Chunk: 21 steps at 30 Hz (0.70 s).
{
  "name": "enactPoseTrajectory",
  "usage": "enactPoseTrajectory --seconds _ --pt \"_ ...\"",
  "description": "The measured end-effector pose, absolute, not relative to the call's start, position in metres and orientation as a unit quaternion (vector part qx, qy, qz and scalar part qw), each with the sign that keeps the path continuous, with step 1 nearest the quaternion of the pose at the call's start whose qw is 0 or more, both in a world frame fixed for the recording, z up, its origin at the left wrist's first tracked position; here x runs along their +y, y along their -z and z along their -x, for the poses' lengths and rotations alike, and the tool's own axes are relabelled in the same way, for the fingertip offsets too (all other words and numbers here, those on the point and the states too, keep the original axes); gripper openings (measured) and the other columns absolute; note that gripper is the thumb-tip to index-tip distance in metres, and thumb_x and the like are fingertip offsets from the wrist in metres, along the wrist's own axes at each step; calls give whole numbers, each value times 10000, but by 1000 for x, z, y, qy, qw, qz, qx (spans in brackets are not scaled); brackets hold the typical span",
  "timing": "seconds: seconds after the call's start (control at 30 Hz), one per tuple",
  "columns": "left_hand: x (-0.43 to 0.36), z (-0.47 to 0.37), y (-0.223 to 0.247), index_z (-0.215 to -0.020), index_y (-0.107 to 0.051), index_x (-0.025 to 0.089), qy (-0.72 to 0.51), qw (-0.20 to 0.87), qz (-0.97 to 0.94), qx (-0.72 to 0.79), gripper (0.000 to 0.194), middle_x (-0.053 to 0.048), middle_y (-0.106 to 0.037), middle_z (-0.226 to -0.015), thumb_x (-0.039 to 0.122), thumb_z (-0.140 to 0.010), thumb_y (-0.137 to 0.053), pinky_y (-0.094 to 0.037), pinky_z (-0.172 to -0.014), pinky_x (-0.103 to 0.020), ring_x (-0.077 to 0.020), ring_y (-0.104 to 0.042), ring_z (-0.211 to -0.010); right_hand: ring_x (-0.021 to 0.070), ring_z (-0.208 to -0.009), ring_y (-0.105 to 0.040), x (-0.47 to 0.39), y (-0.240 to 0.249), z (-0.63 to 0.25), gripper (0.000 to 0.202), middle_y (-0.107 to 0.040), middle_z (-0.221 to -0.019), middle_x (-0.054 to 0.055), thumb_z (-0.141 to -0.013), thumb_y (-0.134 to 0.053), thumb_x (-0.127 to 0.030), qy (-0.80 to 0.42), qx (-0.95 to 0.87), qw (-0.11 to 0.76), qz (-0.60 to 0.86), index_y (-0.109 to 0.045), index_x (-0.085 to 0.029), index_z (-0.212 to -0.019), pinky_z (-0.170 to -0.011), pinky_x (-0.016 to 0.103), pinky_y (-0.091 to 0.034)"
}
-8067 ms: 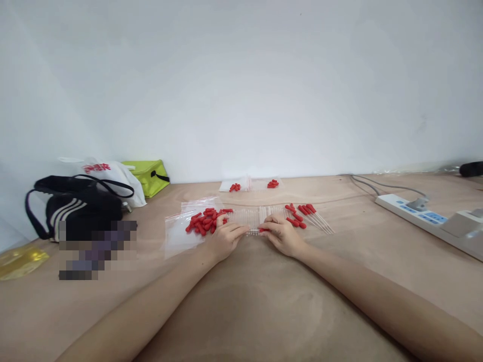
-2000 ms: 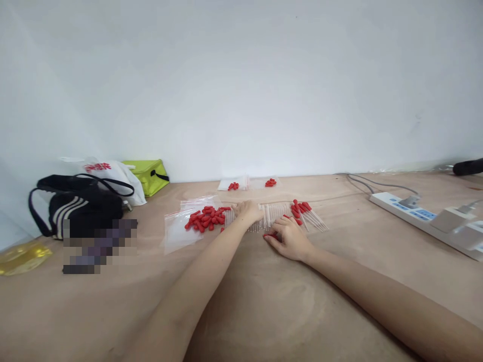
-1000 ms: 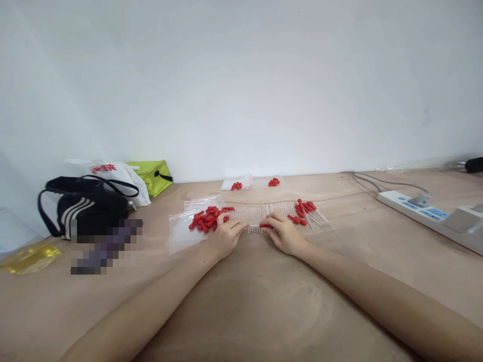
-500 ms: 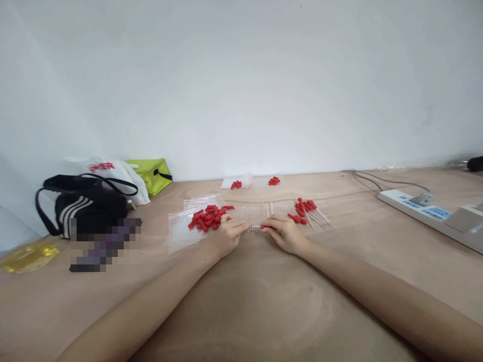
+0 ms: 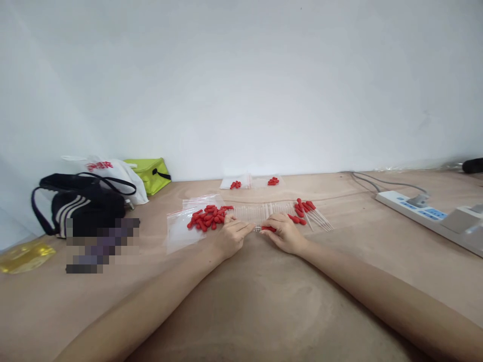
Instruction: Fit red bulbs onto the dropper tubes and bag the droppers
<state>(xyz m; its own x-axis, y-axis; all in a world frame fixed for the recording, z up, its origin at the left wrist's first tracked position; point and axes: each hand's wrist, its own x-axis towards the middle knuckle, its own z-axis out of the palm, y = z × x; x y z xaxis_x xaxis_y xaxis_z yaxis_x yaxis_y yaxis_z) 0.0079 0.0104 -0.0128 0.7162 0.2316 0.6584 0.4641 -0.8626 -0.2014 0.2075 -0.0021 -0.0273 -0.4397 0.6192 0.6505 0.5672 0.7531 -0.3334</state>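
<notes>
My right hand (image 5: 285, 234) pinches a red rubber dropper bulb (image 5: 268, 229) near the table's middle. My left hand (image 5: 232, 237) is closed just to its left, fingers pointing at the bulb, and grips a clear glass tube, mostly hidden by the fingers. Between the fingertips shows a short stretch of clear glass (image 5: 257, 228). Behind both hands lies a row of clear glass tubes (image 5: 249, 213). Loose red bulbs (image 5: 206, 218) are heaped beside my left hand. To the right of my right hand lie glass droppers (image 5: 319, 219) with red bulbs on them.
Clear zip bags (image 5: 177, 231) lie under and behind the heap. Farther back are two small bags (image 5: 226, 182) with red bulbs. A black bag (image 5: 88, 211), a green box-shaped bag (image 5: 151, 176) and a yellow pouch (image 5: 28, 257) stand left. A power strip (image 5: 415, 208) lies right.
My left hand has shifted slightly right, and the gap between the two hands' fingertips is narrower. My right hand has barely moved, still on the red bulb.
</notes>
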Motion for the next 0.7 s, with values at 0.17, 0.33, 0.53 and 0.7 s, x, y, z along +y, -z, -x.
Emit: enactPoseTrajectory --seconds 0.17,0.33,0.53,0.7 --pt "9 -8 14 -928 -584 173 325 173 900 -234 235 -20 -679 -822 95 -848 -378 -288 -785 -343 -141 -601 -714 165 -750 -497 -1 27 -211 153 -628 -741 32 -796 -515 -315 21 -839 380 388 -612 -197 -792 -741 348 -280" --pt "5 -7 12 -805 -602 182 317 149 892 -285 182 4 -676 -717 231 -867 -437 -271 -805 -352 -136 -582 -662 155 -775 -506 -4 25 -217 144 -644 -744 11 -793 -523 -324 30 -852 369 370 -614 -212 -789 -819 371 -235" --pt "1 -8 13 -717 -597 181 341 121 887 -286 243 13 -658 -636 217 -871 -413 -294 -747 -328 -112 -548 -560 142 -743 -517 -11 21 -212 155 -639 -708 10 -809 -497 -304 40 -854 386 345 -601 -193 -775 -848 371 -222" --pt "1 -10 16 -699 -595 182 364 124 880 -277 230 19 -640 -592 217 -858 -432 -295 -747 -329 -115 -534 -540 144 -782 -523 -12 21 -208 177 -644 -707 -2 -823 -478 -327 66 -850 395 341 -605 -209 -787 -883 395 -168"
